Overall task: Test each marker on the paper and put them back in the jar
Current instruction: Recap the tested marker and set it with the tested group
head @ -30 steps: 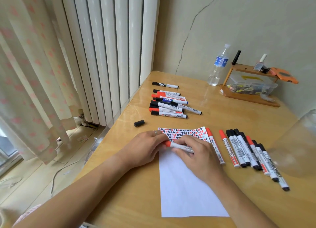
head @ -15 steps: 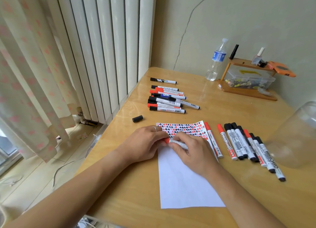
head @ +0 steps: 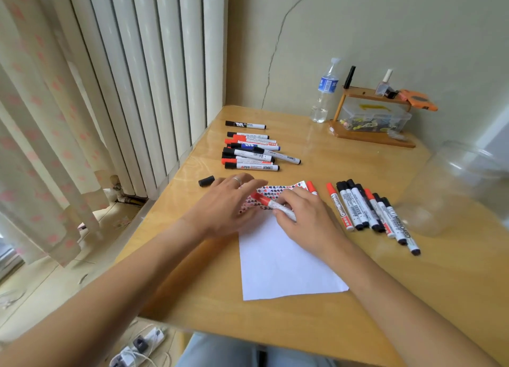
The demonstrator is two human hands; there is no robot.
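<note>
My right hand (head: 308, 223) grips a white marker with a red cap (head: 271, 203) over the top of the white paper (head: 281, 264), whose far end is covered with red and black marks. The cap is on and points left. My left hand (head: 223, 204) lies beside the cap with its fingers stretched out flat over the paper's top left corner. The clear jar (head: 451, 190) lies on its side at the right. A pile of markers (head: 253, 153) lies farther back, and a row of markers (head: 371, 212) lies right of the paper.
A loose black cap (head: 206, 181) lies near the table's left edge. One red-capped marker (head: 311, 186) lies against the paper's right side. A water bottle (head: 325, 94) and a wooden rack (head: 371, 135) holding a plastic box stand at the back wall.
My left hand has let go of the marker's red cap end and straightened its fingers. My right hand still holds the marker, tilted slightly more.
</note>
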